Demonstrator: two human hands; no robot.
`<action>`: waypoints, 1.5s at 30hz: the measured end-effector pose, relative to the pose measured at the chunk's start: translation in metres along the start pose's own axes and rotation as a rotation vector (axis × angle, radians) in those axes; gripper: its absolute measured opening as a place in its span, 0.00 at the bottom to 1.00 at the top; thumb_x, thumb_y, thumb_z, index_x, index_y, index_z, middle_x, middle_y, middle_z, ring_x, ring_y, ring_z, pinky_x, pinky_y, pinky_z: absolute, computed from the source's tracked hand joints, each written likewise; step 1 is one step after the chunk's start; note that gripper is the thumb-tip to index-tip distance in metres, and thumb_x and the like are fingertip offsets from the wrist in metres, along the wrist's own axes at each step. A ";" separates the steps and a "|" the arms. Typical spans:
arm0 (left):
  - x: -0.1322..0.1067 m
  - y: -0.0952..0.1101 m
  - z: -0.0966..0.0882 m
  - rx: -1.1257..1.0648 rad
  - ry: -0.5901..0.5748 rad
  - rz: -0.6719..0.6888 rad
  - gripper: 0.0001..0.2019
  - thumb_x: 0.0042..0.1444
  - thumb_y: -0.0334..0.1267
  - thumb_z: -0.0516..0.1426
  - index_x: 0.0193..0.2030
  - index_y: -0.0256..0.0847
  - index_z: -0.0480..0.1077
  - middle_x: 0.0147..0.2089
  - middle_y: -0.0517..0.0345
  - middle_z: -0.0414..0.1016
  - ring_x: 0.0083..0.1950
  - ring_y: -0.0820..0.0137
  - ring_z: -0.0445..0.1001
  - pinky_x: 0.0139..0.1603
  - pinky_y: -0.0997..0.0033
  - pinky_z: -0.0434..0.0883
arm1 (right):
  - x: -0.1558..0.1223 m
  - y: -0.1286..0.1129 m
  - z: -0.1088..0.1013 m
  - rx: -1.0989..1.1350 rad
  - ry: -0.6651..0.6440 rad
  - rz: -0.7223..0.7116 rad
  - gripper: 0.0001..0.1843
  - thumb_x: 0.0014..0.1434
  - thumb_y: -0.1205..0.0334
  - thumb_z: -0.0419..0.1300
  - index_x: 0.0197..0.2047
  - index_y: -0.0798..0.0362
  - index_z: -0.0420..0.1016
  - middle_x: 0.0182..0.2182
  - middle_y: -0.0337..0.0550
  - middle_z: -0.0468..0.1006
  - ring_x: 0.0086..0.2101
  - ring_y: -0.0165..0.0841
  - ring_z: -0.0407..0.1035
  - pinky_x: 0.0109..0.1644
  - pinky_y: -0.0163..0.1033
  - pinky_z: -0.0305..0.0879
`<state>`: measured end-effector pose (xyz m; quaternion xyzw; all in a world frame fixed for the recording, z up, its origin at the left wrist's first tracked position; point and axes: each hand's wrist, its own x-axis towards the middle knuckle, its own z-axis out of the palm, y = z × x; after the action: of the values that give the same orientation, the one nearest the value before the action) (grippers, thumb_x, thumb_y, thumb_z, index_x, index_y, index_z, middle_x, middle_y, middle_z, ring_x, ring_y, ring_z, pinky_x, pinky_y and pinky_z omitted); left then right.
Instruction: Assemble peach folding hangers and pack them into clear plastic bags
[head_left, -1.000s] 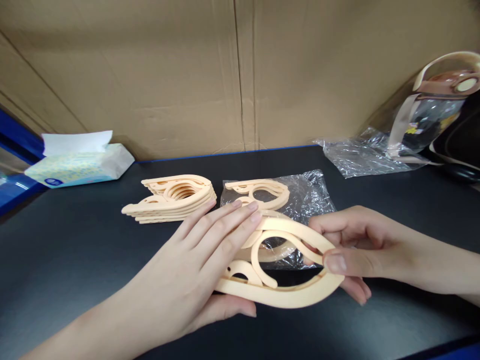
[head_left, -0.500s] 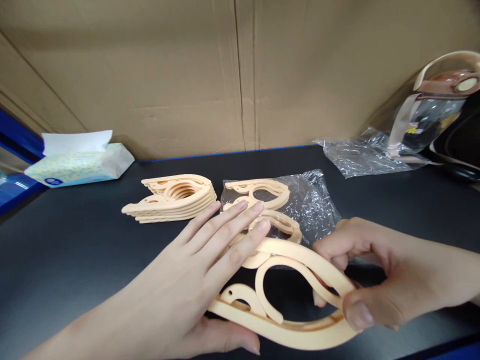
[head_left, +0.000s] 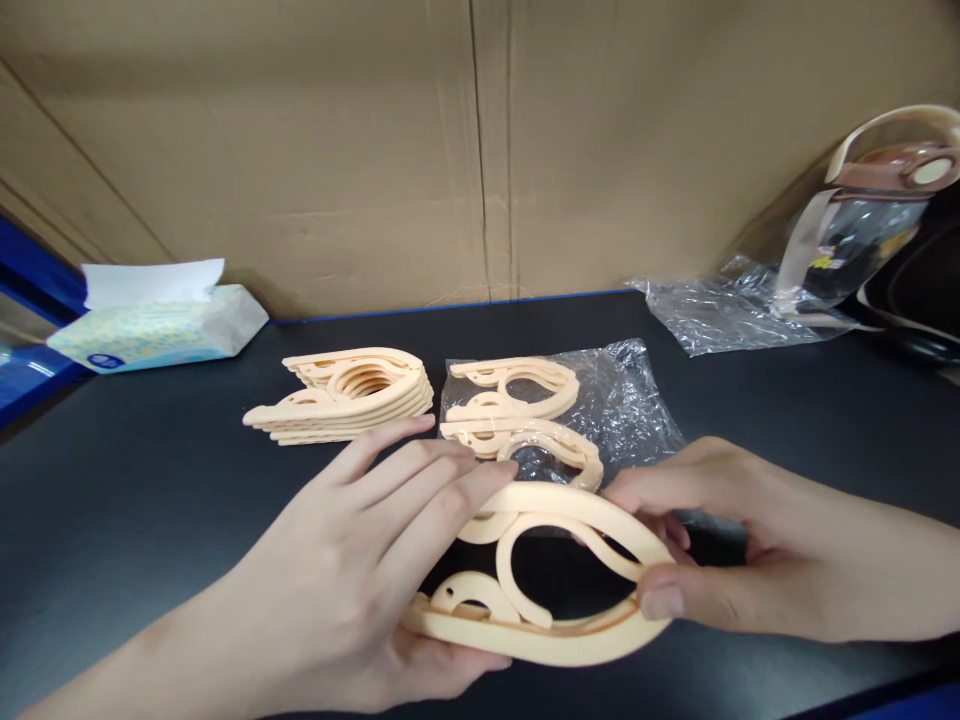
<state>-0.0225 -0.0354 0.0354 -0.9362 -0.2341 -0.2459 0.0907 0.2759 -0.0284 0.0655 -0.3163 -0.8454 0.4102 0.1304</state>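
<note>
Close in front of me, a cream folding clothes hanger (head_left: 592, 652) is folded into a teardrop with its hook curled inside. My right hand (head_left: 720, 545) pinches its rounded right end, thumb on the near face and fingers behind. Around the two arm ends on the left, my left hand (head_left: 375, 560) is closed, its fingers over the upper arm and thumb under the lower one. Just beyond lie folded hangers (head_left: 551, 435) with a clear plastic bag (head_left: 637, 410). Further left sits a neat stack of folded hangers (head_left: 375, 410).
A tissue pack (head_left: 172, 330) stands at the back left of the black table (head_left: 112, 520). Another crumpled clear bag (head_left: 705, 310) and a bottle with a strap (head_left: 862, 235) are at the back right. Cardboard (head_left: 337, 150) walls off the far side.
The hanger has shifted slightly left and its two arms sit closer together. My left fingers have curled from stretched out to wrapped over it; my right hand moved left with it.
</note>
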 end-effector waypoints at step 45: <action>-0.012 -0.004 0.020 0.108 -0.199 -0.198 0.30 0.78 0.57 0.42 0.75 0.38 0.58 0.77 0.51 0.63 0.77 0.62 0.61 0.77 0.63 0.61 | -0.032 0.049 -0.090 -0.678 0.291 0.436 0.38 0.48 0.34 0.63 0.56 0.49 0.75 0.53 0.56 0.80 0.50 0.54 0.77 0.54 0.60 0.76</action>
<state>-0.0256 -0.0311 0.0124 -0.9220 -0.3462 -0.1468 0.0926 0.3645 0.0291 0.0851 -0.5673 -0.8184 0.0784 0.0471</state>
